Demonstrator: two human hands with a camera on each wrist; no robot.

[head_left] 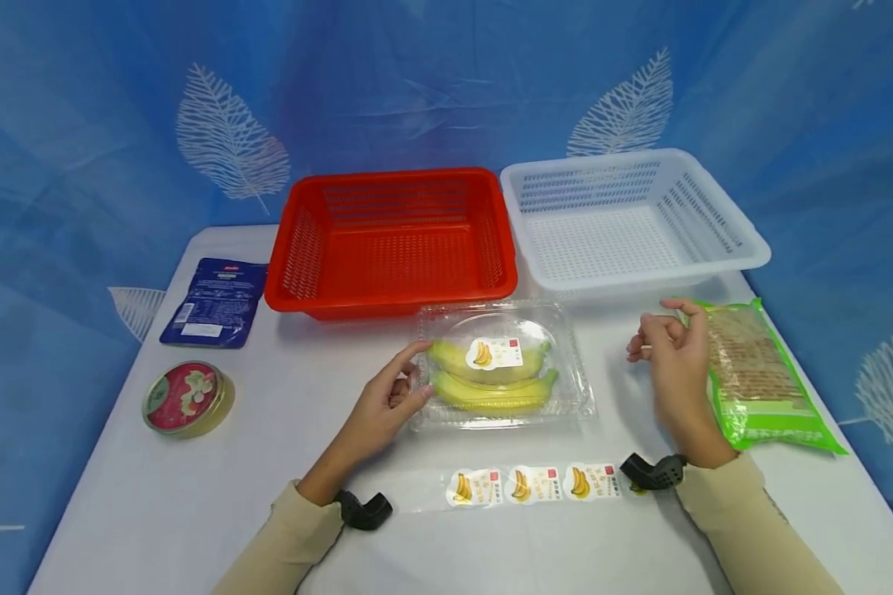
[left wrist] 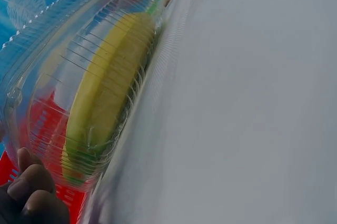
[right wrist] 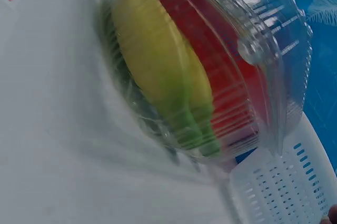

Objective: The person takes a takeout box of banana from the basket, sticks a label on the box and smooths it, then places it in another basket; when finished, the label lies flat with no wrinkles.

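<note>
A clear plastic clamshell box (head_left: 576, 372) with yellow bananas (head_left: 491, 395) inside lies in the middle of the table. A banana sticker (head_left: 494, 353) is on its lid. My left hand (head_left: 387, 405) grips the box's left edge, thumb at the front and fingers farther back; its curled fingers (left wrist: 37, 187) show beside the box corner in the left wrist view. To the right of the box, apart from it, my right hand (head_left: 677, 372) hovers with loosely bent fingers. It is beside a green-edged bag of sliced bread (head_left: 759, 364), and I see nothing held in it.
Behind the box stand a red basket (head_left: 394, 310) and a white basket (head_left: 640, 277). A strip of banana stickers (head_left: 521, 486) lies in front. At the left are a dark blue pouch (head_left: 219, 302) and a round tin (head_left: 188, 399). A blue curtain (head_left: 417, 83) hangs behind.
</note>
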